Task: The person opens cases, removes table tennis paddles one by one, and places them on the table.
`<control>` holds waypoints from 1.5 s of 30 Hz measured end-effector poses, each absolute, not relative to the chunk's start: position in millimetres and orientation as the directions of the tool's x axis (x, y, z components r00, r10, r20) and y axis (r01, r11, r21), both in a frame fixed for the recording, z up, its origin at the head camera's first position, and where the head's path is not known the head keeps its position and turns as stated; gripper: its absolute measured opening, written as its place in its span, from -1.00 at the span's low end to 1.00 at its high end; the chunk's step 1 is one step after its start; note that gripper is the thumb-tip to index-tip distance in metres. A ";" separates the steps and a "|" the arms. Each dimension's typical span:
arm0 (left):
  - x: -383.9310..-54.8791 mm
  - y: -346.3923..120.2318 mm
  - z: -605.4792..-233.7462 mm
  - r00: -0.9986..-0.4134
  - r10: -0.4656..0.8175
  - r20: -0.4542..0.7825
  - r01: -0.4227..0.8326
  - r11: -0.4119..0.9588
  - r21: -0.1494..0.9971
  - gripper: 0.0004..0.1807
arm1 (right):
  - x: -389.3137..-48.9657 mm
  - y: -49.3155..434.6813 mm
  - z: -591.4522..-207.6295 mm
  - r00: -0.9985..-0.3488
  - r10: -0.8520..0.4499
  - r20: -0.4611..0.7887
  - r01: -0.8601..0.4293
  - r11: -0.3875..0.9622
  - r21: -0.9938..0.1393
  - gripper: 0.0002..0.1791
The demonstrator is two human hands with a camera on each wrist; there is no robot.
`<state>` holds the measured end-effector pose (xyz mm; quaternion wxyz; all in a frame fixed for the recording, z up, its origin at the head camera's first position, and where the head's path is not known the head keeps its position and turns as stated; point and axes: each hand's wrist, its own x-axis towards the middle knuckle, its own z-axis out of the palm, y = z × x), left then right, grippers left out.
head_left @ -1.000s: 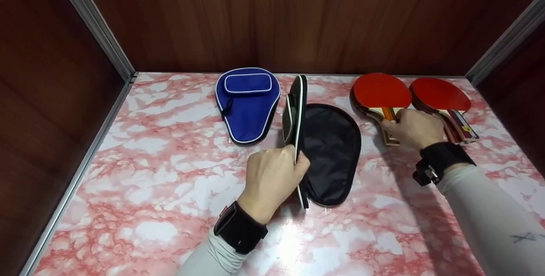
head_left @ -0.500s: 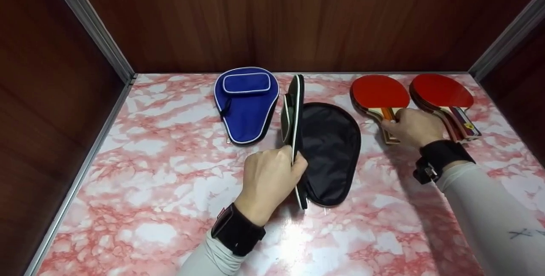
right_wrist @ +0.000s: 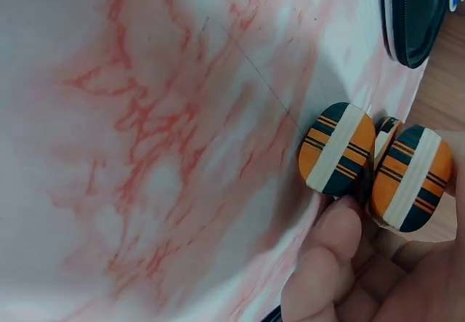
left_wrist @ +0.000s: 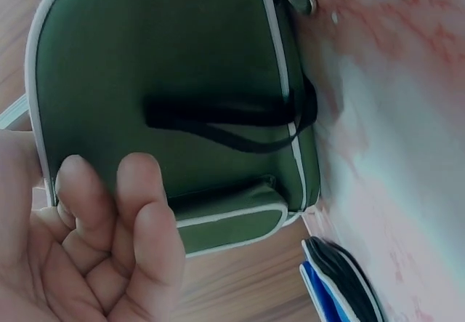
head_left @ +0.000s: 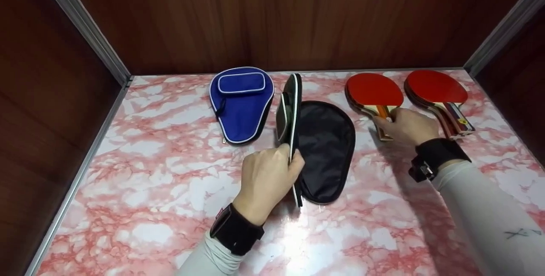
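My left hand [head_left: 268, 178] grips the edge of a green paddle case [left_wrist: 145, 38] with white piping, so its front panel stands nearly upright. In the left wrist view the panel shows a black strap loop [left_wrist: 240, 137] and a small pocket [left_wrist: 232, 224]. A flat black half [head_left: 325, 152] spreads on the table just right of it. My right hand [head_left: 411, 127] holds the handle end of the left pair of red table tennis paddles [head_left: 374, 90]. Two striped orange-and-black handle ends [right_wrist: 338, 149] show in the right wrist view, with fingers curled beneath them.
Left of the green case lies a blue paddle case [head_left: 242, 110]. More stacked red paddles [head_left: 435, 86] lie at the back right, next to my right hand. Dark wood panels [head_left: 272, 20] enclose the marbled table [head_left: 149, 203] at the back and sides.
The head view has shifted and tilted slightly. Both hands keep their grips, left on the upright case panel and right on the paddle handles.
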<state>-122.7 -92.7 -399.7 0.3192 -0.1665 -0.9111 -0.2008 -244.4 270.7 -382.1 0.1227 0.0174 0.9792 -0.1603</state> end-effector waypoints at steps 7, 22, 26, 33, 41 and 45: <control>-125.1 -77.1 -399.8 -0.738 0.195 0.646 0.447 0.859 0.250 -0.52 | -229.7 274.3 -378.7 -0.968 0.012 -0.249 0.103 0.928 -0.357 0.12; -137.1 -40.4 -401.3 -0.738 0.259 0.623 0.460 0.869 0.185 -0.59 | -193.7 274.8 -385.2 -0.999 -0.001 -0.043 0.014 0.939 -0.344 -0.09; -139.2 -32.5 -401.8 -0.759 0.271 0.592 0.452 0.873 0.180 -0.58 | -186.0 272.2 -387.5 -0.999 -0.027 0.042 -0.039 0.946 -0.321 -0.15; -142.5 -13.5 -405.8 -0.795 0.311 0.520 0.445 0.882 0.153 -0.57 | -168.0 266.8 -392.6 -0.977 -0.043 0.210 -0.109 0.943 -0.313 -0.32; -143.7 6.9 -413.0 -0.798 0.378 0.470 0.462 0.884 0.073 -0.59 | -153.8 258.6 -402.3 -0.969 -0.029 0.246 -0.123 0.919 -0.374 -0.29; -142.3 16.6 -417.8 -0.819 0.394 0.417 0.450 0.892 0.042 -0.61 | -148.0 256.8 -406.3 -0.959 -0.025 0.283 -0.141 0.908 -0.395 -0.39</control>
